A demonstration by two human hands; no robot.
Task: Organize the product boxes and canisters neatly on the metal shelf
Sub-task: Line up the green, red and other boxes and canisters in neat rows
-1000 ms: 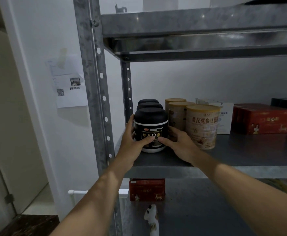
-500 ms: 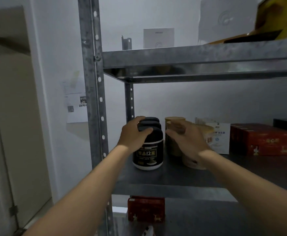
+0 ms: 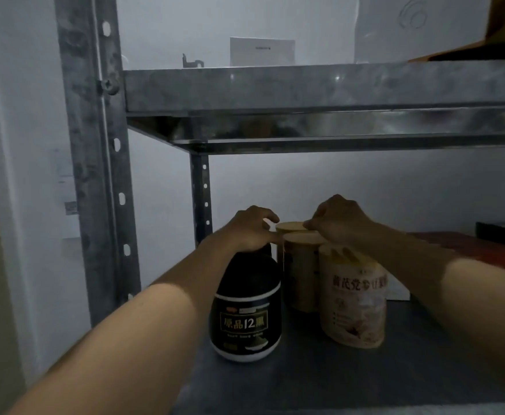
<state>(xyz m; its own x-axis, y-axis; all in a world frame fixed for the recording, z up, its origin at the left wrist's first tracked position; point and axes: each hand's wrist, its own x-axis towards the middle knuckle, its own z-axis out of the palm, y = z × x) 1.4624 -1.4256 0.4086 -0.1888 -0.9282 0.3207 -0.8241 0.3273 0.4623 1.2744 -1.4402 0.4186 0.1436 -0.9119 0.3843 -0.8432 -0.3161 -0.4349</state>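
On the metal shelf [image 3: 365,381] a black canister [image 3: 246,310] with gold lettering stands at the front left. Beside it, three tan canisters stand in a row going back: the front one [image 3: 353,301], the middle one [image 3: 300,274] and the rear one [image 3: 290,226]. My left hand [image 3: 251,229] lies over the black lids behind the front black canister, and its thumb and forefinger curl at the left edge of the rear tan lid. My right hand [image 3: 339,223] pinches that lid from the right. The rear black canisters are hidden.
Red boxes [image 3: 485,250] and a black box [image 3: 503,235] stand at the right, and a white box [image 3: 398,292] behind the tan canisters. The upper shelf [image 3: 305,88] carries a small white box [image 3: 261,52] and a large white box [image 3: 419,25]. The steel upright [image 3: 95,145] stands at the left.
Both hands left the front black canister and reached further back, to the rear tan canister's lid. My view rose and came closer to the shelf.
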